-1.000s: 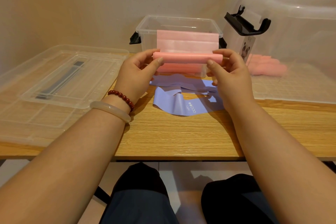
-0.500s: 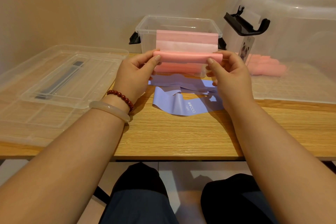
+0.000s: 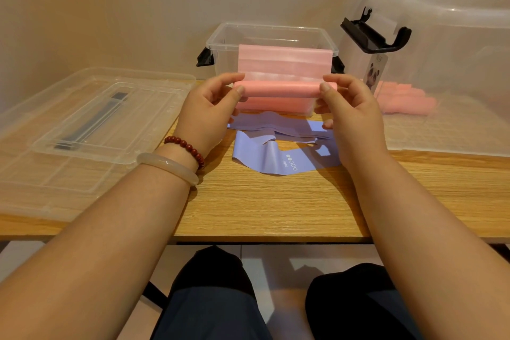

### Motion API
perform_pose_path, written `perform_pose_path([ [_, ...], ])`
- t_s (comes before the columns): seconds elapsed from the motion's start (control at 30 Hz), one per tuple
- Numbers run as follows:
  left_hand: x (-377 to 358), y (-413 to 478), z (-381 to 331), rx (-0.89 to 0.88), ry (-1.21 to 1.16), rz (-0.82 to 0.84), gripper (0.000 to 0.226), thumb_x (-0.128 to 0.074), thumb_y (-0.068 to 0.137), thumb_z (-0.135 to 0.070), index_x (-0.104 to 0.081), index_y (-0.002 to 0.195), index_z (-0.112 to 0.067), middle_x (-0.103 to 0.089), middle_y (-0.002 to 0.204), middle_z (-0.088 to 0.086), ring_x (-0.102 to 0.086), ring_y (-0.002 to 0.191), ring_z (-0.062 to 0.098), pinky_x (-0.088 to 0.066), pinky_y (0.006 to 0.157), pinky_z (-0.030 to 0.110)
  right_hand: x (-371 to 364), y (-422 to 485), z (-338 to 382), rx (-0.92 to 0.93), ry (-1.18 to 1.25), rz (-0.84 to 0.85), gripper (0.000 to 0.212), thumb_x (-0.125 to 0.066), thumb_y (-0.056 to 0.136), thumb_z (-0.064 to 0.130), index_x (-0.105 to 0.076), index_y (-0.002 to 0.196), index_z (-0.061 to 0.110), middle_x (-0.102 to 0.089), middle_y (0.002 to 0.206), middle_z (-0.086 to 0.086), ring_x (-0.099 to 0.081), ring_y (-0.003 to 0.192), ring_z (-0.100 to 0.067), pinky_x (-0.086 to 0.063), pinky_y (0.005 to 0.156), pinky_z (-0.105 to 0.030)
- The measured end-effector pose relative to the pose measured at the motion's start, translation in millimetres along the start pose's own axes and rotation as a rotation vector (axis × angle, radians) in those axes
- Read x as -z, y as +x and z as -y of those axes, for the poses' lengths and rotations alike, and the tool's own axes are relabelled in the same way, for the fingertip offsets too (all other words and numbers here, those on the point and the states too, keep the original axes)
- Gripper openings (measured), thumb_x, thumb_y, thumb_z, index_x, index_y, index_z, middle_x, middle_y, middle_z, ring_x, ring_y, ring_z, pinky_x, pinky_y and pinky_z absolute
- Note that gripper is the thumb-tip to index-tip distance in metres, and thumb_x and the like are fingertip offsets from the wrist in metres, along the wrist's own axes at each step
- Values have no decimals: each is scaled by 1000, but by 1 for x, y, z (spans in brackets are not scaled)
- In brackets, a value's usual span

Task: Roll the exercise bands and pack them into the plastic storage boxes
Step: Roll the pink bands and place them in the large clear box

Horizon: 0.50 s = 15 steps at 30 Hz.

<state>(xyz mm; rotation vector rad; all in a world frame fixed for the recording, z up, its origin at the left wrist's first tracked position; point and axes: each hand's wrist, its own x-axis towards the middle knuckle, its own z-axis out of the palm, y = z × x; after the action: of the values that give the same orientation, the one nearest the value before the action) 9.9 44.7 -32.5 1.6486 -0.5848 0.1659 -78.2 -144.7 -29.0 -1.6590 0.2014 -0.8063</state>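
Since a second ago the pink band [image 3: 278, 88] has hardly shifted: left hand [image 3: 209, 116] and right hand [image 3: 350, 119] each keep a pinching grip on a roll end, before the small storage box [image 3: 270, 33], its flap unrolled.

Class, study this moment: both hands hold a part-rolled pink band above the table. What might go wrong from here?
1. The left hand and right hand pinch the pink roll only at its ends; if either slips, it may spring open.
2. The unrolled pink length could wind on crooked, leaving a coned roll that packs badly.
3. The purple band lies crumpled beneath the hands and might get snagged.
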Motion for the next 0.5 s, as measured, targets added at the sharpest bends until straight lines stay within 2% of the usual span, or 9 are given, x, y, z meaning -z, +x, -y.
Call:
perform_pose_path([
  [0.1,0,0,2,5,4,16,29,-57,94,-9,-58,117,-27,-64,94,5,-58,67,1,-50,66,18,0,0,0,-18,2,1,24,-59,91,12,-61,109,26,-64,89,-5,-62,68,-3,-45,53,-16],
  [0.17,0,0,1,0,17,21,31,-57,94,-7,-57,119,-26,-64,95,5,-59,69,1,-49,67,18,0,0,0,-17,-5,-2,19,-59,93,13,-61,107,25,-65,87,-3,-62,67,-2,-44,53,-15],
  [0.27,-1,-1,0,6,11,34,26,-53,97,-8,-58,118,-22,-67,92,0,-61,70,2,-52,66,19,0,0,0,2,-17,-12,13,-59,95,18,-61,99,30,-65,81,4,-62,67,-1,-45,55,-15],
  [0.33,-1,-1,-1,4,4,39,23,-52,98,-11,-59,112,-28,-68,93,-6,-64,73,4,-53,67,21,1,0,0,6,-24,-19,13,-59,96,20,-60,95,33,-66,78,5,-62,67,-3,-45,54,-16],
  [0.4,-1,-1,-1,1,-7,39,22,-53,98,-13,-60,107,-32,-68,96,-8,-66,78,7,-52,66,21,1,0,0,8,-29,-24,13,-59,96,22,-60,92,34,-67,80,5,-64,70,-5,-46,55,-19],
  [0.5,-1,-1,0,6,-9,35,21,-54,97,-11,-62,111,-24,-66,97,-8,-66,79,4,-53,65,21,1,1,-2,15,-60,-31,14,-60,95,23,-62,90,36,-68,89,5,-67,82,-10,-52,62,-28],
])
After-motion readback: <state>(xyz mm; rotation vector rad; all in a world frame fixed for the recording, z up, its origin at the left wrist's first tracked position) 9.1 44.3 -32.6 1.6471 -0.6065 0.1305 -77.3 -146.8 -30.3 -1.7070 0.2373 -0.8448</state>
